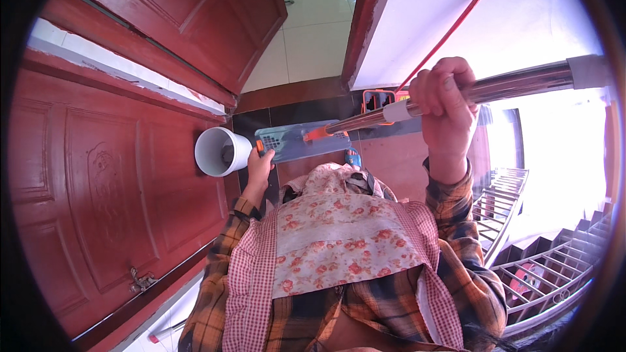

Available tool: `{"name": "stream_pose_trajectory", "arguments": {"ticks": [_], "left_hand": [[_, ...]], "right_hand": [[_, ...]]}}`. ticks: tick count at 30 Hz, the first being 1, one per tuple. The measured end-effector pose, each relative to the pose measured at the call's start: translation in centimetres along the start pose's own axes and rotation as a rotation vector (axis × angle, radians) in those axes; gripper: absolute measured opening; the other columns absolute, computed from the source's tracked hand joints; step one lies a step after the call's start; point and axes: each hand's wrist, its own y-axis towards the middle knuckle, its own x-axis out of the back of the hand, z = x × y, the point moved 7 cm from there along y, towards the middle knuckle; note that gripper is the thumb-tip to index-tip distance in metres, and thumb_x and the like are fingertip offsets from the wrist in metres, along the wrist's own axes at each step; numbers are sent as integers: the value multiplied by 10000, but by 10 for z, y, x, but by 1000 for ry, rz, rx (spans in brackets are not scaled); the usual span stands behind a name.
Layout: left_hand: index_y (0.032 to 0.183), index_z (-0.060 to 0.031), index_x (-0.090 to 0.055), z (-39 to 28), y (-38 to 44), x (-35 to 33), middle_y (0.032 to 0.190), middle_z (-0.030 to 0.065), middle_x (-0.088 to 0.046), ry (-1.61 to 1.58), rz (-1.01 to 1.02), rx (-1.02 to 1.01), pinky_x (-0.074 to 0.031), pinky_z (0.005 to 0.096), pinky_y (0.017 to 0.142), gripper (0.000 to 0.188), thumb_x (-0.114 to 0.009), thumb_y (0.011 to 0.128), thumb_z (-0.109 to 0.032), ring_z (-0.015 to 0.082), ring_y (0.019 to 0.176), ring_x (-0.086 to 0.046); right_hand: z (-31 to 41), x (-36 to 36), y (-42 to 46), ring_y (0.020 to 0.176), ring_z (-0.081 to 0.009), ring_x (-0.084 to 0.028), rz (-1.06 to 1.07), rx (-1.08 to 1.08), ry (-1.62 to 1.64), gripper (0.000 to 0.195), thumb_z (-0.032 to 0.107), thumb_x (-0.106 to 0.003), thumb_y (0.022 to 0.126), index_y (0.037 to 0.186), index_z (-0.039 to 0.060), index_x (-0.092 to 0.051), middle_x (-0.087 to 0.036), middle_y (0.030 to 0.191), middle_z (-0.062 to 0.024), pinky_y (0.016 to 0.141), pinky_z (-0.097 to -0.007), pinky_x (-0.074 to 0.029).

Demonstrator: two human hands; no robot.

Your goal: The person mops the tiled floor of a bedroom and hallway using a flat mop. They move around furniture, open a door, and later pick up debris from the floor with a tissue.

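My right hand (447,102) is raised and wrapped around a shiny metal mop pole (523,79), which slants down to the left. An orange joint (318,133) at the pole's lower end sits over a long, translucent plastic mop bucket (305,149); the mop head is hard to make out. Low on the left, my left hand (260,168) holds the bucket's end by its orange handle (260,146). Perforated grids show at both ends of the bucket. Just left of that hand stands a white bin (210,154) with something dark inside.
Red panelled doors (107,171) line the left, with another red door (195,0) ajar ahead. A red stick (440,41) leans on the white wall above an orange-edged black plastic item (376,101). Stairs with a metal railing (503,244) descend on the right. A blue slipper (353,159) shows by the bucket.
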Motion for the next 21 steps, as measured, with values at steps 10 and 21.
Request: {"name": "stream_pose_trajectory", "arguments": {"ticks": [10,21], "left_hand": [[1260,-36,-495,-45,20,30,1008,23,-586,-114,2,-273,-501,209,586,493,-507,776,54,90,788,-570],[1261,-13,-491,-117,-12,25,1036,19,-591,-10,253,-459,-501,219,700,420,-565,848,11,75,857,-567]], "right_hand": [[40,-2,2,517,-87,-318,117,83,5,139,133,-469,962,1004,11,-519,-339,563,32,534,-266,-291],[91,46,9,551,-80,-312,-72,122,114,201,168,-437,989,1014,29,-580,-303,569,57,580,-271,-290]]}}
